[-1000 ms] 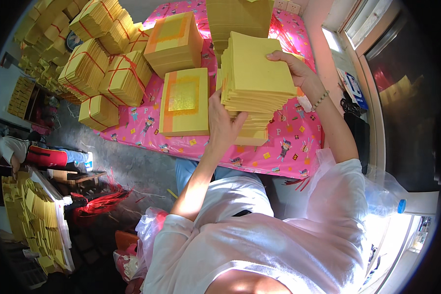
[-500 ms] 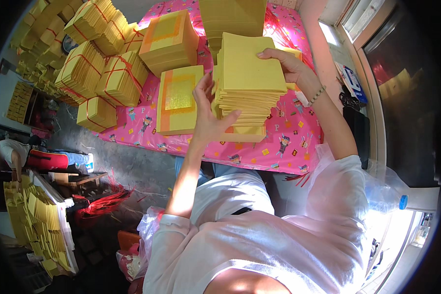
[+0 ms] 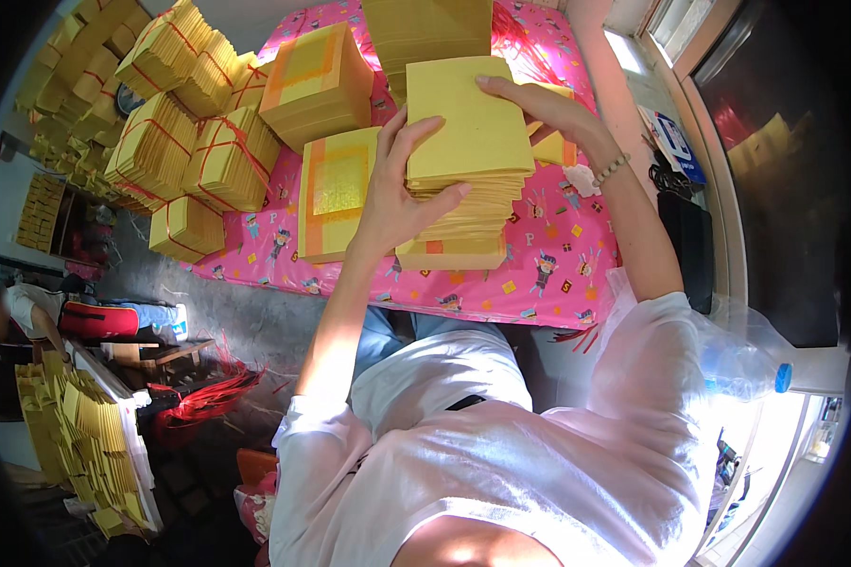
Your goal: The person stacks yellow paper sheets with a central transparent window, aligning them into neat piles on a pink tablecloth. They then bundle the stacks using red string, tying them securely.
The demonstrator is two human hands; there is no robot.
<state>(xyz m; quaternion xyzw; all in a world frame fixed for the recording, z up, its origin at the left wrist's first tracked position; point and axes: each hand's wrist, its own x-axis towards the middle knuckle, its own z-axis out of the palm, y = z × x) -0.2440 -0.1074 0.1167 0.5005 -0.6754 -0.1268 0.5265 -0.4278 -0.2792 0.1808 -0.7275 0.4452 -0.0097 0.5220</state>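
The paper stack (image 3: 463, 180) sits between the two hands, so neither has to reach for it: the left hand (image 3: 397, 189) presses on its 9 o'clock side, and the right hand (image 3: 548, 109) lies over its 1 o'clock corner. The stack's long axis runs roughly from 6 to 12 o'clock, tilted a little toward 1, away from the person's body. Its lower sheets fan out unevenly, while the top sheet lies flat and plain yellow.

The left hand is spread, thumb hooked along the near side of the stack at about the middle of its height, fingers reaching up over the left edge onto the top sheet. The right hand is flatter, fingers extended across the far top edge, the wrist with its bracelet trailing off toward 4 o'clock. Both touch the stack; neither pinches a single sheet, as far as can be seen. The left hand looks the nearer to the stack's middle, the right more at its far end.

The stack rests on the pink cloth (image 3: 558, 274), near its front edge. Just beside it at 9 o'clock lies a gold-faced pile (image 3: 336, 194), partly behind the left wrist. Further out toward 10 o'clock stand tied bundles (image 3: 194, 161) bound with red string, well apart from the hands.
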